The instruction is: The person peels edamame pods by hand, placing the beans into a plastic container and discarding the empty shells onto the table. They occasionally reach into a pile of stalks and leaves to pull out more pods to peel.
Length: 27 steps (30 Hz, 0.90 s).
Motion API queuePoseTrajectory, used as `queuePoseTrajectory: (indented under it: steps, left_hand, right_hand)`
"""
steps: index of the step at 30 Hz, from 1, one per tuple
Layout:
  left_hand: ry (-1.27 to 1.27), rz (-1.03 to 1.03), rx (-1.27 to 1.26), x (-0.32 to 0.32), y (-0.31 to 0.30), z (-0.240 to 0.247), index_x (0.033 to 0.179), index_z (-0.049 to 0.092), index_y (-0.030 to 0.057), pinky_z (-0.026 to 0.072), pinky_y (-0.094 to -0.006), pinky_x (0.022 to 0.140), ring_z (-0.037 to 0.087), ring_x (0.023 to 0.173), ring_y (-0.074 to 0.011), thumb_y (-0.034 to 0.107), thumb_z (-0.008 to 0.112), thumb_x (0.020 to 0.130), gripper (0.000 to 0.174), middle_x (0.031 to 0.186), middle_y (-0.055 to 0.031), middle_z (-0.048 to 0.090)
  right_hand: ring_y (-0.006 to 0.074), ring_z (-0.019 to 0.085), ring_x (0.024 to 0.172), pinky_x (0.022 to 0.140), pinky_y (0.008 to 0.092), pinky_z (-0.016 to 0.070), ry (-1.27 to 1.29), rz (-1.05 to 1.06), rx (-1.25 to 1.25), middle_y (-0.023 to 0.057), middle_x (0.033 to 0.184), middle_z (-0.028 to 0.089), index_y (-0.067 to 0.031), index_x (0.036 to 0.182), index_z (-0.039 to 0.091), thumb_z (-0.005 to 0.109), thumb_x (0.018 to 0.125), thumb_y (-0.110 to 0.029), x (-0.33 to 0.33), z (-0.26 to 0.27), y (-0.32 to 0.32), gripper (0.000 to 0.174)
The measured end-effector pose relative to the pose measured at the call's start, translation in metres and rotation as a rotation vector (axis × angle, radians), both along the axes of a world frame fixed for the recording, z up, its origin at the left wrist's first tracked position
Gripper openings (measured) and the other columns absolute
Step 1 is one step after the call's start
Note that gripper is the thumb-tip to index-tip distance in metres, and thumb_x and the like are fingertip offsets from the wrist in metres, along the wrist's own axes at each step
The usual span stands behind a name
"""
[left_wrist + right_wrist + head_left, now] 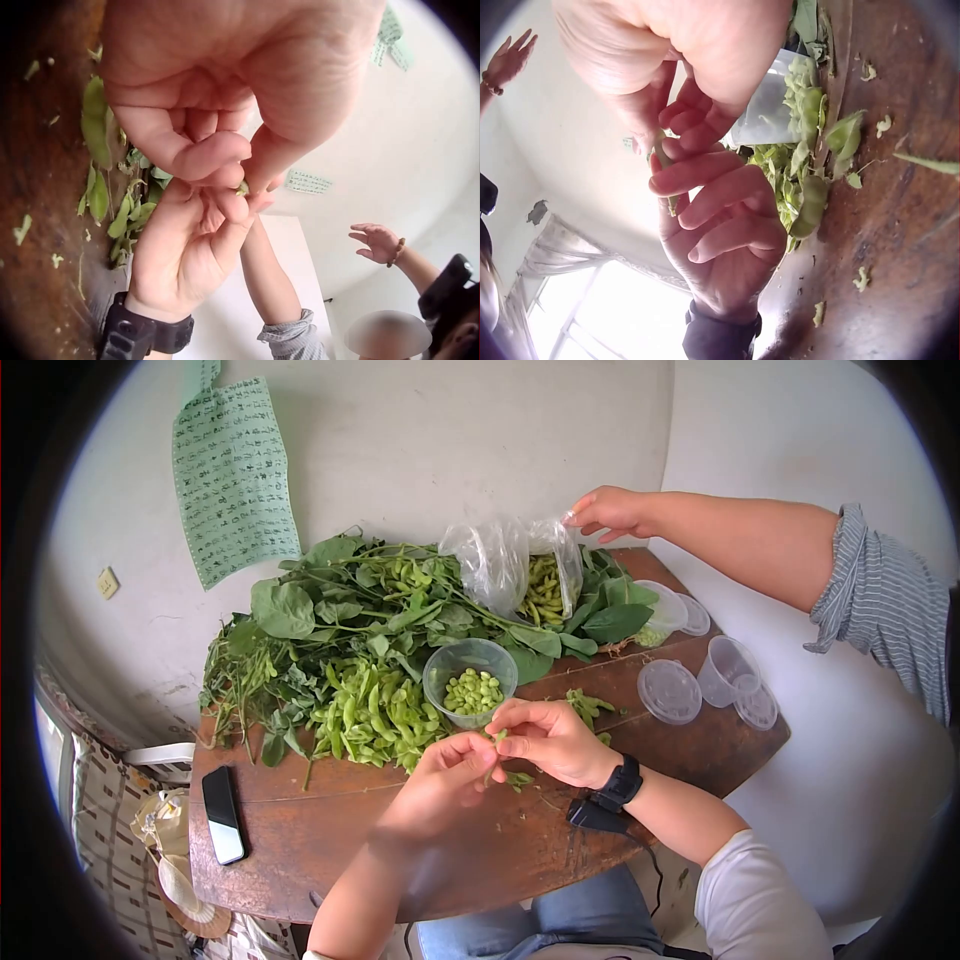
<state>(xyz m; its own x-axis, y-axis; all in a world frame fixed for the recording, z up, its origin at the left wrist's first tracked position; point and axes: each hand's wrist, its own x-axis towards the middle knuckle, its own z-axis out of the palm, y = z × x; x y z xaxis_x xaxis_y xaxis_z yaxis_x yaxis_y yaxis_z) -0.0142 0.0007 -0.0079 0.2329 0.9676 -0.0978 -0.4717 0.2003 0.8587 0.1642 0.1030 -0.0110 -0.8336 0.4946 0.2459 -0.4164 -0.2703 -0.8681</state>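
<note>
In front of clear bowl [470, 682] of shelled beans [472, 691], left hand [450, 775] and right hand [555, 745] meeting, both pinching green pod [673, 196] between fingertips. Pile of pods [375, 715] lying on wooden table [450, 860], just beside bowl, leafy stalks [350, 600] spreading behind. Another person's hand [607, 512] gripping top of plastic bag [490, 565] over stalks. Black phone [223, 815] resting near table's left edge.

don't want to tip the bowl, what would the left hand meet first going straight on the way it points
Likely the right hand, at the same pod as the left hand. The bowl looks just left of that line, though depth is unclear.
</note>
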Motion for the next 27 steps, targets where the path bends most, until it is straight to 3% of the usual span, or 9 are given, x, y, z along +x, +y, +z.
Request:
queuePoseTrajectory:
  steps: [8, 10, 14, 17, 20, 22, 27]
  left_hand:
    - [-0.028, -0.015, -0.034, 0.0004, -0.0001, 0.0018, 0.099, 0.059, 0.0095, 0.0329, -0.0170, 0.049, 0.048, 0.060, -0.0026, 0.020, 0.060, 0.097, 0.011, 0.080, -0.0018, 0.064]
    - [-0.025, -0.003, -0.044, 0.0002, 0.0000, 0.0017, 0.100, 0.060, 0.0085, 0.0324, -0.0171, 0.048, 0.048, 0.059, -0.0030, 0.021, 0.060, 0.096, 0.013, 0.080, -0.0021, 0.064]
    - [-0.028, -0.008, -0.054, 0.0001, -0.0004, 0.0015, 0.101, 0.060, 0.0077, 0.0316, -0.0163, 0.047, 0.047, 0.058, -0.0034, 0.021, 0.060, 0.096, 0.014, 0.080, -0.0033, 0.064]
    - [0.024, -0.006, -0.037, 0.0017, -0.0015, 0.0009, 0.097, 0.063, 0.0082, 0.0264, -0.0163, 0.048, 0.038, 0.054, 0.0001, 0.025, 0.063, 0.094, 0.017, 0.083, 0.0007, 0.065]
    - [0.093, 0.008, -0.013, 0.0007, -0.0020, -0.0019, 0.097, 0.064, 0.0075, 0.0252, -0.0160, 0.047, 0.037, 0.054, 0.0005, 0.025, 0.065, 0.093, 0.018, 0.083, 0.0004, 0.065]
    - [0.057, -0.025, -0.046, -0.0013, -0.0027, 0.0000, 0.100, 0.061, 0.0069, 0.0303, -0.0145, 0.048, 0.055, 0.072, -0.0048, 0.019, 0.065, 0.094, 0.014, 0.087, -0.0043, 0.062]
    - [0.052, -0.023, -0.026, -0.0002, -0.0032, 0.0006, 0.100, 0.061, 0.0076, 0.0302, -0.0144, 0.048, 0.054, 0.071, -0.0044, 0.019, 0.065, 0.094, 0.013, 0.087, -0.0043, 0.062]
  right_hand:
    - [0.0136, 0.063, 0.097, 0.085, 0.0270, 0.0521, -0.058, -0.060, 0.031, 0.0063, 0.106, 0.064, 0.0037, 0.113, 0.063, 0.065, 0.091, -0.002, 0.0012, 0.0019, -0.0011, 0.023]
    - [0.0152, 0.060, 0.101, 0.087, 0.0290, 0.0524, -0.089, -0.048, -0.035, 0.0054, 0.108, 0.057, 0.0023, 0.109, 0.065, 0.063, 0.088, 0.007, 0.0018, 0.0037, -0.0014, 0.021]
    - [0.0160, 0.061, 0.099, 0.085, 0.0309, 0.0544, -0.059, -0.031, -0.019, 0.0062, 0.107, 0.058, 0.0028, 0.107, 0.065, 0.064, 0.087, 0.006, 0.0015, 0.0020, 0.0002, 0.020]
    - [0.0169, 0.063, 0.095, 0.082, 0.0321, 0.0563, -0.070, -0.011, 0.002, 0.0072, 0.105, 0.058, 0.0034, 0.110, 0.065, 0.065, 0.086, 0.006, 0.0021, 0.0062, -0.0013, 0.023]
    - [0.0114, 0.061, 0.089, 0.079, 0.0267, 0.0518, -0.060, 0.022, -0.008, 0.0035, 0.098, 0.062, 0.0015, 0.117, 0.064, 0.068, 0.088, -0.002, 0.0029, 0.0087, -0.0030, 0.030]
    - [0.0100, 0.060, 0.085, 0.077, 0.0262, 0.0518, -0.096, -0.021, 0.028, 0.0019, 0.093, 0.060, 0.0005, 0.121, 0.063, 0.069, 0.087, -0.002, 0.0033, 0.0047, -0.0020, 0.035]
    - [0.0088, 0.058, 0.083, 0.075, 0.0249, 0.0511, -0.094, -0.057, 0.038, 0.0003, 0.092, 0.059, -0.0006, 0.122, 0.063, 0.070, 0.086, -0.002, 0.0032, 0.0030, -0.0022, 0.037]
